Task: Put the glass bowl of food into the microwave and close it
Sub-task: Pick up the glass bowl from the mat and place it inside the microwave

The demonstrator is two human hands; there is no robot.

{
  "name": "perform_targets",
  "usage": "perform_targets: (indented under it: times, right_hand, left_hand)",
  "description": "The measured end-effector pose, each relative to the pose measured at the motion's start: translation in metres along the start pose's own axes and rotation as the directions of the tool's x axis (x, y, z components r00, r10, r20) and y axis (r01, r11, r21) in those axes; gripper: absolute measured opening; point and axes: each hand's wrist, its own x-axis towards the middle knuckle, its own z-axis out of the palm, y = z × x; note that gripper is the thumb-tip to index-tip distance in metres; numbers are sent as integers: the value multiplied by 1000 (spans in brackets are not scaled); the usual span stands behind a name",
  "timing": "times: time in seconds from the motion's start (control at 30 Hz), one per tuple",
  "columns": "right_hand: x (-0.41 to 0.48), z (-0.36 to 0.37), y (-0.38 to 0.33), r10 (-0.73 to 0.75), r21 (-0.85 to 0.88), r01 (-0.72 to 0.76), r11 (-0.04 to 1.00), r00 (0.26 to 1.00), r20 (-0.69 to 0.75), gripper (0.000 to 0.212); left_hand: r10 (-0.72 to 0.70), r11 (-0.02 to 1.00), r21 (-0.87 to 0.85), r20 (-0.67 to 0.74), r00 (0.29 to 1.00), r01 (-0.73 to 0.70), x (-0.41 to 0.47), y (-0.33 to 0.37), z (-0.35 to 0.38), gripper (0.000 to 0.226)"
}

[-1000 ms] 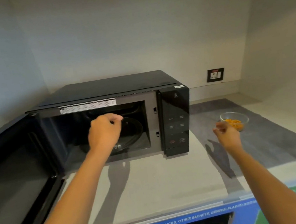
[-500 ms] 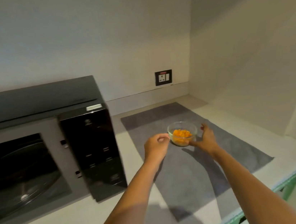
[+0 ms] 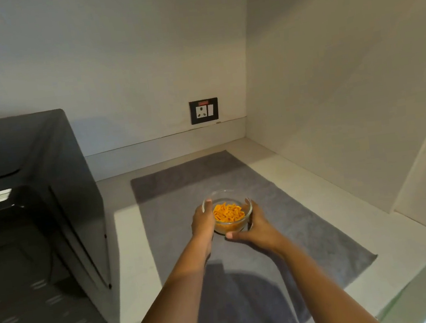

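Observation:
A small clear glass bowl [image 3: 226, 199] of orange food sits on a grey mat [image 3: 282, 220] on the counter. My left hand [image 3: 203, 223] wraps its left side and my right hand [image 3: 254, 230] wraps its right side and underside. Both hands grip the bowl. The black microwave [image 3: 38, 238] stands at the left. Only its right side and control panel show. Its cavity and door are out of frame.
A wall socket [image 3: 204, 110] is on the back wall behind the mat. A side wall [image 3: 346, 89] closes the counter on the right. The pale counter [image 3: 130, 240] runs between the microwave and the mat.
The view has swung right, away from the open microwave. Both hands went from reaching toward the bowl to closing around its sides.

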Motion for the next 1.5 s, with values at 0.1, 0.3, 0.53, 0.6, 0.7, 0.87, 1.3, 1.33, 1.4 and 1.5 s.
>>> perform_targets:
  times: [0.1, 0.3, 0.53, 0.6, 0.7, 0.87, 1.3, 1.33, 1.4, 1.5]
  right_hand:
    - [1, 4, -4, -8, 76, 8, 997, 1000, 2, 88]
    - [0, 12, -8, -26, 172, 23, 985, 1000, 12, 85]
    - [-30, 36, -35, -73, 382, 10, 924, 986, 151, 92]
    - [-44, 43, -45, -95, 384, 22, 923, 980, 173, 90]
    - [-69, 51, -60, -100, 388, 29, 921, 981, 164, 92]
    - [-125, 71, -91, -105, 257, 61, 964, 982, 158, 96]
    - [-249, 165, -130, -91, 18, 89, 996, 984, 156, 111]
    - [-254, 178, -136, -99, 13, 99, 995, 981, 169, 110]
    - [-257, 194, -140, -112, 5, 113, 994, 978, 177, 108]
    - [-261, 229, -151, -135, -6, 140, 990, 967, 216, 107]
  left_hand:
    - [-31, 996, -89, 13, 999, 32, 4, -2, 7, 48]
    - [-63, 979, -193, 4, 998, 62, -7, 3, 2, 54]
    - [-52, 961, -273, -7, 999, 48, -46, 11, -28, 57]
    - [-47, 959, -278, 5, 999, 46, -60, 12, -40, 57]
    - [-49, 958, -280, 32, 998, 56, -86, 14, -58, 54]
    - [-29, 958, -282, 44, 999, 41, -140, 12, -95, 52]
    - [54, 957, -280, -83, 995, -75, -269, -19, -208, 38]
    - [49, 956, -282, -105, 993, -77, -277, -21, -222, 39]
    - [54, 958, -274, -130, 990, -88, -285, -22, -239, 41]
    - [61, 954, -275, -202, 977, -116, -292, -23, -275, 41]
